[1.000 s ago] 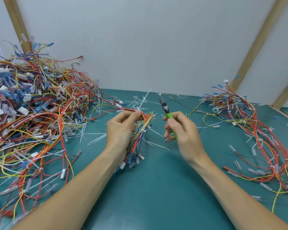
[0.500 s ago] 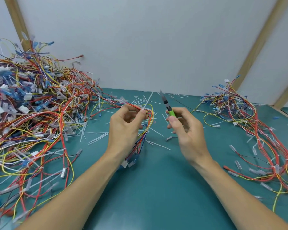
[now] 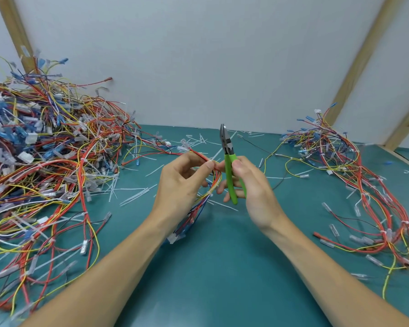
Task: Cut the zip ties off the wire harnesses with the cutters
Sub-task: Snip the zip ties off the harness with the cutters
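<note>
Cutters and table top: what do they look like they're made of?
Cutters, held in the right hand: the head looks like dull grey metal; the handles appear sleeved in glossy bright green plastic or rubber, which one the look leaves open. Table top: a smooth teal mat, probably rubber or vinyl, with a soft sheen and no grain.

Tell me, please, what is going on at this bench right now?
A person is stripping zip ties from wire harnesses. The left hand pinches one harness above the green table, while the right hand holds green-handled cutters upright, blades not on it. Harness piles lie at either side.
</note>
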{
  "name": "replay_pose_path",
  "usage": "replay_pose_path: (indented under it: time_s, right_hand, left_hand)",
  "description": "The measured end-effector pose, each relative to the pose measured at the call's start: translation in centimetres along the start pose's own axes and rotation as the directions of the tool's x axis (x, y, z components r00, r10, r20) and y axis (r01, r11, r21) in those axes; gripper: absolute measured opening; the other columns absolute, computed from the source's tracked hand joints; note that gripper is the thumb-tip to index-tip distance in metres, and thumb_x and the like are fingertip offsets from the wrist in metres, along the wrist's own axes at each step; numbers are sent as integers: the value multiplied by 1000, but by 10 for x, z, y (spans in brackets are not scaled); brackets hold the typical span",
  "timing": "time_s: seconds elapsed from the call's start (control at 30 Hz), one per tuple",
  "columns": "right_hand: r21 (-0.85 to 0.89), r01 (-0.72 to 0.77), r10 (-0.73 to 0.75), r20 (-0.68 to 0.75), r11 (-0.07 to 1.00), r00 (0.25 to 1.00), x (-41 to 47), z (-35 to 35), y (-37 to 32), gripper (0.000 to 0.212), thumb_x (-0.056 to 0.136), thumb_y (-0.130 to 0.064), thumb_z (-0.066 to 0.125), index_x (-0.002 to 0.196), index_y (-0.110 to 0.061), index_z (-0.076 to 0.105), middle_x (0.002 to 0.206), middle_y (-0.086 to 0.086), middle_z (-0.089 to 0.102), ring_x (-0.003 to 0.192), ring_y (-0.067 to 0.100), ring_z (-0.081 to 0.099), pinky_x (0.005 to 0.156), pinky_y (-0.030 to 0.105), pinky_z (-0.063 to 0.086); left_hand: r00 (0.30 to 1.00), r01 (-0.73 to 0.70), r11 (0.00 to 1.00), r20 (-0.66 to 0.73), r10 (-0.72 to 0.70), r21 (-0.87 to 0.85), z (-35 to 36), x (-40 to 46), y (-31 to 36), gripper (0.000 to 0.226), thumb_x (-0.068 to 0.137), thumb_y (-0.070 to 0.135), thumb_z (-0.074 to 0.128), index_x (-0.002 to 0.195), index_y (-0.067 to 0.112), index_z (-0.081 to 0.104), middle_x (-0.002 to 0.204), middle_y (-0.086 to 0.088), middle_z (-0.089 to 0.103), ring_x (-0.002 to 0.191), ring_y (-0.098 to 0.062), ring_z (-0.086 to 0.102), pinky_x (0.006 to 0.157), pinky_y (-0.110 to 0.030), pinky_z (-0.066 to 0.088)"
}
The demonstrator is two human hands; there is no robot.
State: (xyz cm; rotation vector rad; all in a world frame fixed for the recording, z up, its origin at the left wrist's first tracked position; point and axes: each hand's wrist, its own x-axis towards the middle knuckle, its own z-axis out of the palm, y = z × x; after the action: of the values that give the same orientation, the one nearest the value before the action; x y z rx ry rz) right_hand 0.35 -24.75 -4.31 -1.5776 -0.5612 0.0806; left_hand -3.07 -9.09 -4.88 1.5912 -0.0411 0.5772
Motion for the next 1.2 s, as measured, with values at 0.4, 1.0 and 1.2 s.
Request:
replay_pose_path:
  time_s: [0.4,1.0,1.2]
  right_hand:
    - [-581,148,-239,-83,801,968,4,-26,8,27,84,-55,62,92,-33,76,86,-18,73,81,11,67,75,36,56]
    - [-613,150,-219,-38,776,975,9,-35,11,32,77,-61,63,94,-38,77,86,-24,71,83,8,66,73,40,56]
    - [-604,161,-224,-30,780,974,9,-37,11,31,77,-60,64,94,-37,77,85,-24,70,82,9,66,72,41,56]
  left_hand:
    - [992,-8,996,-128,19,86,-7,1,-4,14,96,19,67,85,11,65,71,3,74,54,1,59,59,-20,46]
    - [999,-16,989,-46,23,150,-8,3,-7,10,102,17,57,92,16,59,76,1,74,50,-15,56,50,-21,42]
    - [999,-6,993,-38,10,121,-9,4,-8,9,103,16,56,96,12,58,76,3,73,51,-15,55,52,-20,43]
